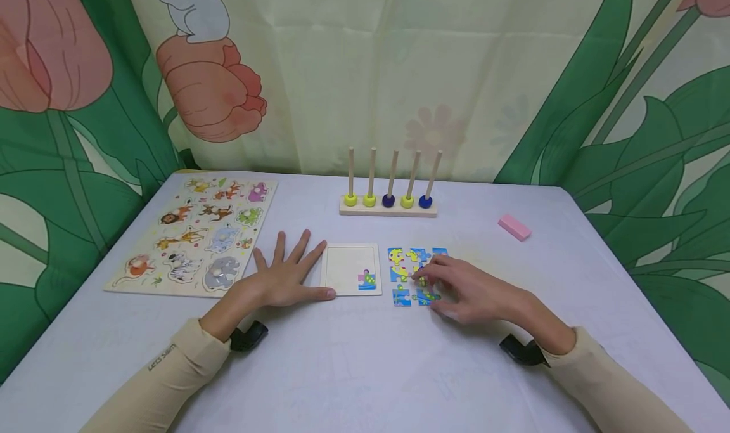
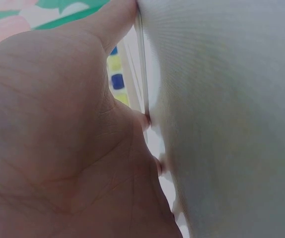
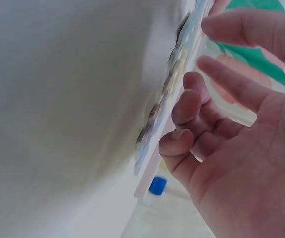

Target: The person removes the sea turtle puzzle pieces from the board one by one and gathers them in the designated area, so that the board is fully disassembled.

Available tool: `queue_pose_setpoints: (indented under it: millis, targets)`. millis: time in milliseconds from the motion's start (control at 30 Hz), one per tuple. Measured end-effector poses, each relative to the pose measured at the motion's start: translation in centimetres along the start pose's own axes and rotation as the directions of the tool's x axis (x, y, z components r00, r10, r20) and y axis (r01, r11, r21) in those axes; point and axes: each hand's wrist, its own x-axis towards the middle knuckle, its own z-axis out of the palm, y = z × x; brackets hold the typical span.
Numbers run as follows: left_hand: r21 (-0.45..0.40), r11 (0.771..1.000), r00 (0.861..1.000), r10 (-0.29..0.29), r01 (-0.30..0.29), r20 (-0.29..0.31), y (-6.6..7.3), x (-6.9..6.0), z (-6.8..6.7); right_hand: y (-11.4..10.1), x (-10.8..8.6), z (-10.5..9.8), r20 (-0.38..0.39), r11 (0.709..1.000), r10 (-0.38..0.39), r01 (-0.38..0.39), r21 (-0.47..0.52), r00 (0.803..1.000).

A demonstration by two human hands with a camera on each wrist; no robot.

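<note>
My left hand (image 1: 285,282) lies with its fingers spread on the table, index finger and thumb touching the left edge of a square wooden puzzle tray (image 1: 345,267). One colourful jigsaw piece (image 1: 367,281) sits in the tray's lower right corner. To the right, several loose blue and yellow jigsaw pieces (image 1: 398,273) are laid out in rows. Above them is my right hand (image 1: 476,288), which hides some of the pieces. The right wrist view shows that hand (image 3: 251,134) with loosely bent fingers, nothing between them. In the left wrist view the palm (image 2: 63,134) fills the left side.
An animal puzzle board (image 1: 194,236) lies at the left of the white table. At the back stands a wooden peg rack (image 1: 388,210) with yellow and blue beads. A pink block (image 1: 514,227) rests at the back right. Printed curtains (image 1: 365,71) hang behind.
</note>
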Motion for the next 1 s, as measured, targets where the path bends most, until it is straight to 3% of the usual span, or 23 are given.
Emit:
queue_pose_setpoints:
  millis: [233, 433, 733, 1000]
  targets:
    - [0.009, 1.000, 1.000, -0.014, 0.014, 0.010, -0.4, 0.6, 0.2, -2.0, 2.2, 0.0, -0.029, 1.000, -0.026, 0.026, 0.014, 0.999]
    - [0.009, 1.000, 1.000, -0.009, 0.009, 0.002, -0.3, 0.4, 0.1, -3.3, 4.7, 0.1, -0.030, 0.997, -0.057, 0.058, 0.046, 0.998]
    - [0.016, 1.000, 1.000, -0.023, 0.023, 0.014, -0.3, 0.2, 0.2, -4.8, 7.6, 0.5, 0.050, 0.998, -0.069, 0.068, 0.014, 0.996]
    - [0.017, 1.000, 1.000, -0.005, 0.005, 0.009, -0.1, 0.2, -0.1, -4.9, 8.5, 0.8, 0.079, 0.997, -0.078, 0.079, -0.005, 0.994]
